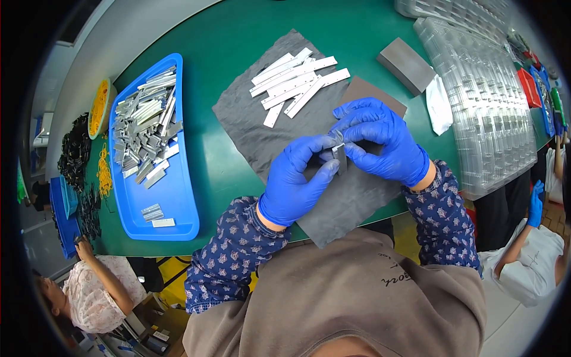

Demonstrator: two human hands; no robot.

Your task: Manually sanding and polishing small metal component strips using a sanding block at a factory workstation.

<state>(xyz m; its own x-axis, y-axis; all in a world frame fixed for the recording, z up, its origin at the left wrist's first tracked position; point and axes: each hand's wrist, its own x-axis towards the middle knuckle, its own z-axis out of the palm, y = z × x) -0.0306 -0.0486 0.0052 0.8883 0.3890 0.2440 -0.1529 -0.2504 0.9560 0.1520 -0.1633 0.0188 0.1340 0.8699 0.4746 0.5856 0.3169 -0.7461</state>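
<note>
Both of my hands wear blue gloves and meet over a dark grey cloth (250, 128). Between them is a small grey metal piece (340, 158) with a bright edge. My left hand (295, 181) pinches it from the left with thumb and fingers. From the right, my right hand (386, 146) closes its thumb and fingertips at the upper end of the piece, its other fingers curled above. Gloved fingers cover part of the piece. Beyond my hands, several silvery-white metal strips with small holes (291, 88) lie in a loose pile on the cloth.
A blue tray (189, 202) full of metal pieces stands left. Past it are a yellow-filled bowl (100, 110) and black cords (74, 149). Right are a grey-brown block (406, 65), a brown sheet (395, 106), a white cloth (439, 107) and clear plastic trays (488, 113). People work on both sides.
</note>
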